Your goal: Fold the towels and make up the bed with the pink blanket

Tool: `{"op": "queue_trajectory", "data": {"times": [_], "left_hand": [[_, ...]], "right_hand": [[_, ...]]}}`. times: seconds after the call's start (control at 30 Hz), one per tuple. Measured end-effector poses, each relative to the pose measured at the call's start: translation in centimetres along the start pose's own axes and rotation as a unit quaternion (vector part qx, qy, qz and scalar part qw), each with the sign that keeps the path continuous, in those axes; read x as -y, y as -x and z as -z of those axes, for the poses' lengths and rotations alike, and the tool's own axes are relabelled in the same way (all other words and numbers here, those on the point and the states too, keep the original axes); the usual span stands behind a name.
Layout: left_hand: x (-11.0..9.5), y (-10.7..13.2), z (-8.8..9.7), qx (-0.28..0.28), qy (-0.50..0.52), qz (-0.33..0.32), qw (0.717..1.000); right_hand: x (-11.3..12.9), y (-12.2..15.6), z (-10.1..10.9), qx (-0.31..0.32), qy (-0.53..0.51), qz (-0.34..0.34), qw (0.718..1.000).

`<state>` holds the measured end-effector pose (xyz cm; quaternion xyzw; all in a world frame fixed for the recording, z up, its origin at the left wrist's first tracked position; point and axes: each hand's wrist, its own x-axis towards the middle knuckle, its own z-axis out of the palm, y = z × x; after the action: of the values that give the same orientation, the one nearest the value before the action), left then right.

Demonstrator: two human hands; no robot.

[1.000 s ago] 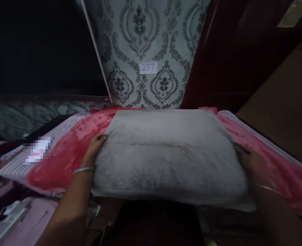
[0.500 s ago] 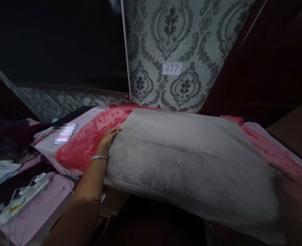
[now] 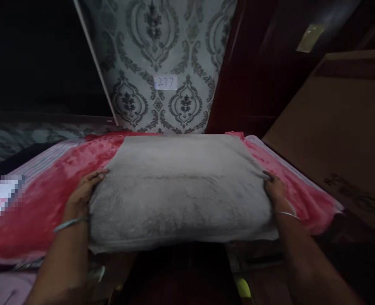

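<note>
A grey, plush-looking cloth (image 3: 184, 190) lies spread in front of me, with a faint crease running across its middle. Its front edge hangs down a little over the near side. My left hand (image 3: 84, 190) has its fingers closed at the cloth's left edge, a bracelet on the wrist. At the right edge, my right hand (image 3: 274, 190) pinches the fabric, which puckers near the fingertips. Under the cloth is a red patterned blanket (image 3: 63, 169) with a striped border, showing on both sides.
A large cardboard box (image 3: 340, 127) stands at the right. Behind the cloth rises a patterned wall with a paper label (image 3: 166, 82) reading 277. A dark screen (image 3: 41, 59) is at the upper left, and a pink case (image 3: 9, 286) at the lower left.
My view has turned right, bringing the cardboard box and my right hand clearly into sight. The right hand, blurred before, now holds the cloth's right edge; the cloth lies straighter before me.
</note>
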<state>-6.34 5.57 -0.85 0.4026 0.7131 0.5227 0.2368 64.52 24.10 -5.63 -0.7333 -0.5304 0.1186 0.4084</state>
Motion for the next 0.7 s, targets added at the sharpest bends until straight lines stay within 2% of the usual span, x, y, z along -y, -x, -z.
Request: {"op": "queue_trajectory", "data": {"times": [0.07,0.13,0.3,0.43,0.53,0.7], "left_hand": [[-0.4,-0.1,-0.1,-0.009,0.09,0.054,0.994],[-1.2,0.1,-0.3,-0.039,0.145,0.082,0.985],[-2.9,0.7,-0.6,-0.081,0.232,0.1,0.964],[-3.0,0.9,-0.7,-0.083,0.156,0.077,0.981],[-3.2,1.1,-0.7,-0.075,0.065,0.056,0.994],[-2.9,0.9,-0.5,-0.056,0.003,0.038,0.998]], "right_hand": [[-0.4,-0.2,-0.3,-0.025,-0.043,-0.008,0.999],[-0.9,-0.3,-0.4,-0.051,-0.101,-0.011,0.993],[-2.1,-0.7,-0.5,-0.115,-0.221,-0.036,0.968],[-2.7,-1.0,-0.6,-0.101,-0.253,-0.041,0.961],[-2.6,-0.8,-0.3,-0.077,-0.22,-0.011,0.972],[-1.6,-0.4,0.3,-0.055,-0.155,0.011,0.986]]}}
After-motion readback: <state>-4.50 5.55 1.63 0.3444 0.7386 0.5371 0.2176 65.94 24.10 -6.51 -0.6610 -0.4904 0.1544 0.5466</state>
